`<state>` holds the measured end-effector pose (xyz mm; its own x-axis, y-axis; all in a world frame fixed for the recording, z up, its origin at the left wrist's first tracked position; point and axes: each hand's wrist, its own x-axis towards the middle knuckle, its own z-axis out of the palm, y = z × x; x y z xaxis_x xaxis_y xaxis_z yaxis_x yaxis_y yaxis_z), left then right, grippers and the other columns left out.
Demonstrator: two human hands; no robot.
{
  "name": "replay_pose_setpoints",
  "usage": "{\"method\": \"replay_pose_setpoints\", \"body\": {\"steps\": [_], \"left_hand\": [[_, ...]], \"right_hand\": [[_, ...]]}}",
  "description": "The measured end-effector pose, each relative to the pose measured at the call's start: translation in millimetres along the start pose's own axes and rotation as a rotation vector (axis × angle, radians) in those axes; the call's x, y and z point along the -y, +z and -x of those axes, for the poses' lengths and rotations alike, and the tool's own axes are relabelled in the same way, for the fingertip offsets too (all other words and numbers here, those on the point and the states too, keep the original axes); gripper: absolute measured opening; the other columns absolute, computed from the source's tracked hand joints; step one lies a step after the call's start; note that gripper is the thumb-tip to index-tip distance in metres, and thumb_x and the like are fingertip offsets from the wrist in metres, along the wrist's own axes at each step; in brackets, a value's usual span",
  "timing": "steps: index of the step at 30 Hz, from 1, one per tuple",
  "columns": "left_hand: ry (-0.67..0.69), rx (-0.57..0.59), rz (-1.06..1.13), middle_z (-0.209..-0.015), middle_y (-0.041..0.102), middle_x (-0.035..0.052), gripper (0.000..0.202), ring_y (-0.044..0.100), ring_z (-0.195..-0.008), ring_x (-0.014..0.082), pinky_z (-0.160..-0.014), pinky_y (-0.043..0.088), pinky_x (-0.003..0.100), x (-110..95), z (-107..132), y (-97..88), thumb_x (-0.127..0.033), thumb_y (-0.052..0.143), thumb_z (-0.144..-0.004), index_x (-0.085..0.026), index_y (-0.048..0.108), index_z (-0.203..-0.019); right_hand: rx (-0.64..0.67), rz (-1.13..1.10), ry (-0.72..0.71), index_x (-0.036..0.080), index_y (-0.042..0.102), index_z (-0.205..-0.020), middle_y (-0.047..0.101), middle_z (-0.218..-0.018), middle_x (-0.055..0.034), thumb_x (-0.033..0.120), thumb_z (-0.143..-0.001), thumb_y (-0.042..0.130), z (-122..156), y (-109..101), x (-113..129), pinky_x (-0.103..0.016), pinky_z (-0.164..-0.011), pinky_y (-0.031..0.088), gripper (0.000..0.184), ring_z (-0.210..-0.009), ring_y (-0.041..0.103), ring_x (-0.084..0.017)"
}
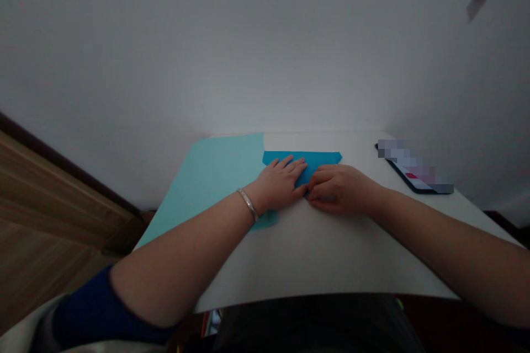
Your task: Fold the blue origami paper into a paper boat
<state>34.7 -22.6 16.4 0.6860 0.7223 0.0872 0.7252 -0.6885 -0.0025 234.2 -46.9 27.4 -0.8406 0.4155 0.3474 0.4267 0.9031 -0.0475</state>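
Observation:
A folded piece of deep blue paper (321, 158) lies on the white table (331, 253), near its far edge. My left hand (281, 181) rests flat on the paper with its fingers stretched out; a silver bracelet (247, 204) sits on that wrist. My right hand (337, 189) is beside it, fingers curled and pressed down at the paper's near edge, touching the left fingertips. The paper's lower part is hidden under both hands.
A larger light blue sheet (211, 176) covers the table's left part. A dark phone (414, 179) lies at the far right. A white wall stands just behind the table, wooden floor at the left.

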Motion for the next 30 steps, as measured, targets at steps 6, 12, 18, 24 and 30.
{"method": "replay_pose_setpoints", "body": {"steps": [6, 12, 18, 24, 30], "left_hand": [[0.003, 0.019, 0.033, -0.153, 0.03, 0.0089, 0.063, 0.025, -0.141, 0.0281, -0.114, 0.022, 0.043, 1, -1, -1.1, -0.05, 0.035, -0.094, -0.014, 0.032, -0.145], [-0.009, 0.031, 0.034, -0.151, 0.033, 0.01, 0.064, 0.025, -0.141, 0.0291, -0.113, 0.022, 0.044, 0, -1, -2.7, -0.051, 0.037, -0.093, -0.014, 0.032, -0.145], [-0.021, 0.069, 0.059, -0.154, 0.028, 0.0088, 0.064, 0.021, -0.142, 0.029, -0.113, 0.02, 0.047, 1, 0, -2.2, -0.052, 0.033, -0.093, -0.016, 0.028, -0.146], [-0.031, 0.11, 0.1, -0.156, 0.021, 0.0074, 0.075, 0.014, -0.144, 0.0297, -0.113, 0.014, 0.056, 1, 2, -2.6, -0.062, 0.032, -0.089, -0.018, 0.022, -0.148], [-0.028, 0.098, 0.107, -0.155, 0.022, 0.0083, 0.08, 0.015, -0.143, 0.0304, -0.113, 0.014, 0.057, 1, 2, -3.0, -0.067, 0.032, -0.086, -0.017, 0.022, -0.148]], "right_hand": [[0.076, 0.054, 0.033, 0.025, 0.074, -0.085, 0.071, -0.088, -0.0022, 0.025, -0.087, 0.052, 2, -7, 1, -0.028, -0.072, 0.045, 0.022, -0.086, 0.063, -0.016], [0.11, 0.096, 0.133, 0.024, 0.073, -0.078, 0.073, -0.09, -0.0011, 0.028, -0.086, 0.053, 3, -13, -2, -0.026, -0.07, 0.045, 0.022, -0.08, 0.064, -0.015], [0.154, 0.218, 0.244, 0.024, 0.072, -0.079, 0.073, -0.089, -0.0014, 0.031, -0.086, 0.053, 4, -17, -7, -0.026, -0.061, 0.041, 0.022, -0.078, 0.064, -0.016], [0.168, 0.33, 0.331, 0.02, 0.07, -0.072, 0.071, -0.083, -0.004, 0.032, -0.087, 0.05, 5, -18, -10, -0.027, -0.056, 0.036, 0.029, -0.071, 0.062, -0.017], [0.139, 0.23, 0.257, 0.021, 0.071, -0.075, 0.071, -0.084, -0.0043, 0.028, -0.087, 0.049, 6, -15, -4, -0.028, -0.062, 0.04, 0.026, -0.075, 0.062, -0.017]]}}
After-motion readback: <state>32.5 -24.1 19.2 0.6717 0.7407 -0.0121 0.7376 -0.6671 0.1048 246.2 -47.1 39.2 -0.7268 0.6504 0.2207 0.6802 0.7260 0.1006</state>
